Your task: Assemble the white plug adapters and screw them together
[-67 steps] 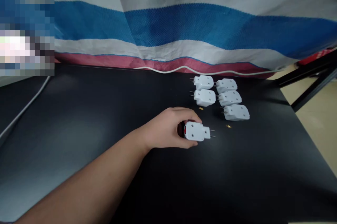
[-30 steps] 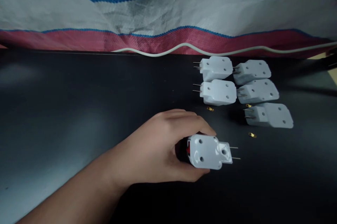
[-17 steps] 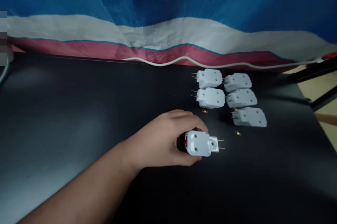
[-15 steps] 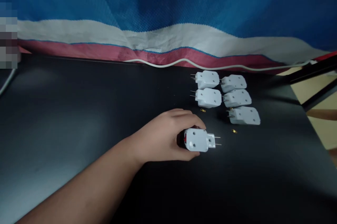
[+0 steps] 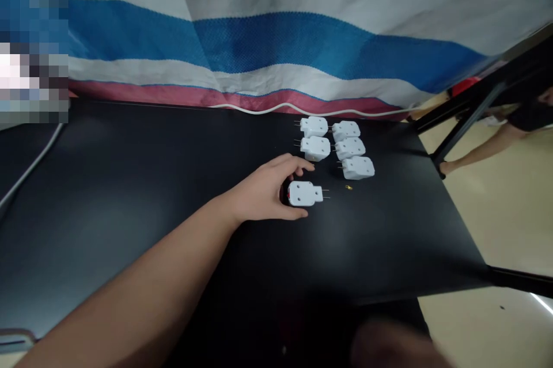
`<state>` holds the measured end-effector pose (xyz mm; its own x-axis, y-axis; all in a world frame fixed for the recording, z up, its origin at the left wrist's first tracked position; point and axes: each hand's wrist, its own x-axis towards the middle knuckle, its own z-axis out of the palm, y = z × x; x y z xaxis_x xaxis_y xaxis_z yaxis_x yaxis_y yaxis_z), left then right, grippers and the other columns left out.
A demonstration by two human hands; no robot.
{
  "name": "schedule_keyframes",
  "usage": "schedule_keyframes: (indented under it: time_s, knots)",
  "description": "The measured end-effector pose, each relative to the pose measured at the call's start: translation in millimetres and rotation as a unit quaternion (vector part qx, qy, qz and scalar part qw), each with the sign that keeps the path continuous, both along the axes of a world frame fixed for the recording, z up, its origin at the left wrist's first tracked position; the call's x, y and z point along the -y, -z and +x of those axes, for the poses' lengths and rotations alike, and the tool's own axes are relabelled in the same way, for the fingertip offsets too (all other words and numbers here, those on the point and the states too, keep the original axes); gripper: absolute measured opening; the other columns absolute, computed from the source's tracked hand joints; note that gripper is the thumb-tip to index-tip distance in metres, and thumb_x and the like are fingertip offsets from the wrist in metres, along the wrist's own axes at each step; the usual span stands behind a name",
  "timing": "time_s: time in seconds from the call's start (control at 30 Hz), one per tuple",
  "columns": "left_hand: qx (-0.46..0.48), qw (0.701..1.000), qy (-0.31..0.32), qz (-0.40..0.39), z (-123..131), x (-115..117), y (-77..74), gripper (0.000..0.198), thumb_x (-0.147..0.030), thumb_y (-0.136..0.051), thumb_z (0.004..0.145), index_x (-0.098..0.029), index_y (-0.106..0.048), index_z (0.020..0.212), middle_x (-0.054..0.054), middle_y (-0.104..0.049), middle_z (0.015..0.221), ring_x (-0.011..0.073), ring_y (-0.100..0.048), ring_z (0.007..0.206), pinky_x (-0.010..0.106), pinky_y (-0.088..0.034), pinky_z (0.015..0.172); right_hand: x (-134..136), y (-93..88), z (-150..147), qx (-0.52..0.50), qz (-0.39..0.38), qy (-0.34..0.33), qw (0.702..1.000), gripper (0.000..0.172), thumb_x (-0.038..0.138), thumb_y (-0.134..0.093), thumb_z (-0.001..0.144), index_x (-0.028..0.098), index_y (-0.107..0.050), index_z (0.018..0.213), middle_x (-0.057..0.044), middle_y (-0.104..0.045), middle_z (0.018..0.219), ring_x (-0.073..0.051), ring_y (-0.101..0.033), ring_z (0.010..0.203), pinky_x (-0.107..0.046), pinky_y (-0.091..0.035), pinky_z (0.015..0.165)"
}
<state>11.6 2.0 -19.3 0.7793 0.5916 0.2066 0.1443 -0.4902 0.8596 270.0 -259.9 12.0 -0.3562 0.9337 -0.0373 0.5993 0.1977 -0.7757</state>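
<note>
the left hand [image 5: 264, 192], spread wide, curves around a white plug adapter [image 5: 305, 194] on the black table [image 5: 389, 235].

My feed: black table [image 5: 129, 155]. Along its far edge I see an off-white cable [image 5: 254, 112]; behind it, a sheet [image 5: 280, 40] striped grey-white, blue, pinkish red. Mid-surface, white plug [image 5: 302, 193], red at one end; nearer the right edge, other plugs [image 5: 358, 167], also white, and a gold fitting [image 5: 348, 188].

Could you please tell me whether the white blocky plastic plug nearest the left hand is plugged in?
Unplugged: the white plug shows both thin metal prongs bare to their tips.
</note>
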Motion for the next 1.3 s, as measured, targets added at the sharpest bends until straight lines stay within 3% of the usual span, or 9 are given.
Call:
schedule_keyframes:
  time_s: [0.1,0.2,0.3,0.4,0.47,0.53,0.6,0.73,1.3]
  knots:
    - [-0.016,1.000,-0.019,0.007,-4,5,-10.2,0.093,-0.047,-0.093,0.073,-0.024,-0.051,0.152,0.014,-0.055,0.140,0.0306,-0.059,0.122,0.045,-0.059,0.098,-17,10.7,47,0.052,0.100,0.088,0.990,0.017,0.025,-0.067,0.100,0.037,-0.078,0.103,-0.006,-0.073,0.092,-0.028,-0.073,0.085,-0.045,-0.065,0.070]
    - [-0.074,0.995,-0.053,0.046,-11,27,-36.4,0.103,-0.047,-0.093,0.074,-0.026,-0.043,0.161,0.015,-0.049,0.146,0.0364,-0.052,0.134,0.052,-0.054,0.108,-32,29.2,72,0.150,0.175,0.081,0.970,0.019,0.020,-0.069,0.097,0.030,-0.072,0.113,-0.009,-0.071,0.105,-0.029,-0.070,0.096,-0.047,-0.061,0.081]
    - [-0.087,0.984,-0.137,0.077,-21,73,-71.5,0.068,-0.029,-0.082,0.085,-0.024,-0.055,0.147,0.013,-0.055,0.139,0.0333,-0.055,0.131,0.049,-0.054,0.107,-37,41.7,73,0.204,0.173,0.035,0.963,0.022,0.023,-0.067,0.099,0.026,-0.066,0.121,-0.012,-0.068,0.115,-0.031,-0.066,0.106,-0.051,-0.057,0.091]
    - [0.000,1.000,0.007,-0.019,-40,128,-92.5,0.040,-0.026,-0.082,0.086,-0.027,-0.063,0.120,0.004,-0.070,0.106,0.0199,-0.068,0.093,0.031,-0.057,0.075,-37,43.9,67,0.237,0.187,0.027,0.953,0.025,0.026,-0.065,0.100,0.023,-0.060,0.124,-0.014,-0.065,0.119,-0.033,-0.062,0.110,-0.053,-0.054,0.094]
    - [0.010,0.998,0.055,-0.004,-61,155,-87.8,0.022,-0.016,-0.076,0.090,-0.028,-0.065,0.104,-0.001,-0.070,0.084,0.0159,-0.066,0.074,0.030,-0.052,0.065,-36,43.0,65,0.260,0.205,0.036,0.943,0.030,0.031,-0.065,0.100,0.022,-0.057,0.127,-0.017,-0.063,0.123,-0.036,-0.061,0.114,-0.057,-0.053,0.095]
    - [-0.049,0.985,-0.103,0.128,-88,168,-68.7,0.024,-0.015,-0.071,0.092,-0.029,-0.066,0.109,0.001,-0.074,0.088,0.0209,-0.067,0.076,0.039,-0.053,0.074,-37,42.1,65,0.280,0.220,0.028,0.934,0.041,0.040,-0.067,0.099,0.020,-0.055,0.132,-0.020,-0.061,0.131,-0.040,-0.059,0.121,-0.062,-0.050,0.099]
    - [-0.170,0.935,-0.243,0.195,-114,171,-42.8,0.019,-0.025,-0.071,0.096,-0.031,-0.066,0.114,0.005,-0.075,0.102,0.0279,-0.070,0.090,0.046,-0.051,0.082,-39,41.8,66,0.282,0.225,-0.002,0.933,0.056,0.051,-0.073,0.094,0.019,-0.054,0.135,-0.023,-0.058,0.138,-0.043,-0.057,0.128,-0.067,-0.046,0.106]
    - [-0.302,0.879,-0.299,0.218,-141,166,-6.2,0.036,-0.047,-0.064,0.100,-0.029,-0.064,0.131,0.015,-0.070,0.130,0.0414,-0.066,0.122,0.063,-0.043,0.109,-42,41.8,68,0.270,0.221,-0.050,0.936,0.078,0.068,-0.080,0.083,0.019,-0.055,0.138,-0.022,-0.056,0.143,-0.045,-0.053,0.137,-0.072,-0.035,0.121]
    - [-0.327,0.862,-0.316,0.223,-126,165,-3.7,0.046,-0.052,-0.057,0.101,-0.021,-0.065,0.133,0.019,-0.063,0.141,0.0443,-0.057,0.133,0.063,-0.036,0.115,-43,41.6,66,0.266,0.207,-0.028,0.941,0.080,0.076,-0.080,0.078,0.022,-0.059,0.133,-0.019,-0.058,0.143,-0.042,-0.053,0.139,-0.069,-0.032,0.126]
